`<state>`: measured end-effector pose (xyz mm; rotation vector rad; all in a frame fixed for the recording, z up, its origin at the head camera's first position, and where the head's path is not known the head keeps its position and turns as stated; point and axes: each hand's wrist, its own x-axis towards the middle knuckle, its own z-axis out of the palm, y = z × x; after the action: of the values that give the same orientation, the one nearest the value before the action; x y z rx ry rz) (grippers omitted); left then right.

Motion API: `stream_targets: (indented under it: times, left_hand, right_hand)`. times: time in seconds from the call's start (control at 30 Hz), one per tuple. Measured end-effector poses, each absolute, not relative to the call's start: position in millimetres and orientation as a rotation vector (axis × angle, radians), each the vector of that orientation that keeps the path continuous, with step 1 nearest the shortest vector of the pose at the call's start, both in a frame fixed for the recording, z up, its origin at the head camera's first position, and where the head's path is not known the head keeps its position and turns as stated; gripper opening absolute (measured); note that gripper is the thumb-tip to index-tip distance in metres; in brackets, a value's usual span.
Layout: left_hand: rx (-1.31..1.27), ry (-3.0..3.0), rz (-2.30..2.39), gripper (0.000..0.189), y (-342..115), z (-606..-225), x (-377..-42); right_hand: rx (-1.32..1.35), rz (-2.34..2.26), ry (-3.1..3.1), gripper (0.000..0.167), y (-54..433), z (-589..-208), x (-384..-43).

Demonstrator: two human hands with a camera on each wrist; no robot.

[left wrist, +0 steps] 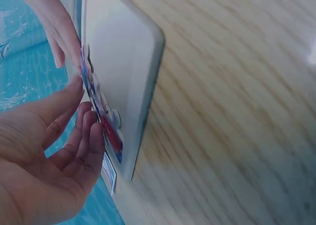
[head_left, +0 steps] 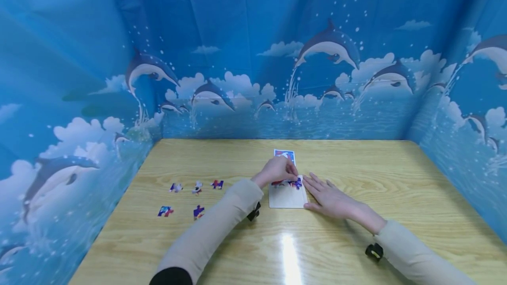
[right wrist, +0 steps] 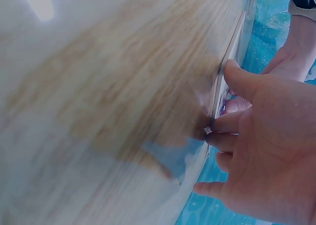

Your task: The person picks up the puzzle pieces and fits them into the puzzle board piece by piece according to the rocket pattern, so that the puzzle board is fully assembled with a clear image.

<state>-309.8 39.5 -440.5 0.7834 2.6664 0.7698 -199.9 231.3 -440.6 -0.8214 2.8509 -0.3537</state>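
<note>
Straight-fingered, the right hand [head_left: 328, 198] likely steadies the board [head_left: 287, 199] beside it for puzzle pieces [head_left: 295, 184] beneath the left hand [head_left: 279, 170] (whether gripping, I cannot tell).

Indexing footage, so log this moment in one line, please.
left hand: at pieces on board; right hand: at board's right edge; loose pieces: table, left; card: beyond board

Table [head_left: 340, 250] bears puzzle pieces [head_left: 217, 184], board [head_left: 288, 199], probably card [head_left: 284, 153].

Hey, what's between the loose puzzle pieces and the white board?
In the head view, the left sleeve crosses between the pieces and board, with a black wrist device beside it and some bare table.
</note>
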Motion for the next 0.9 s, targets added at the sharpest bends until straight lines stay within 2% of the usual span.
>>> stream_targets:
  times: [0.43,0.67,0.9]
  left_hand:
    - [0.793,2.667,0.705,0.003,36.7,-440.0,-310.4]
    - [0.795,2.628,0.749,0.017,35.0,-439.4,-307.8]
    - [0.796,2.687,0.660,0.018,37.7,-441.4,-306.5]
  right_hand:
    - [-0.836,-0.361,2.855,0.071,231.0,-442.2,-200.7]
    - [-0.818,-0.359,2.850,0.071,231.5,-441.7,-200.8]
    - [-0.828,-0.364,2.856,0.071,231.5,-442.6,-200.5]
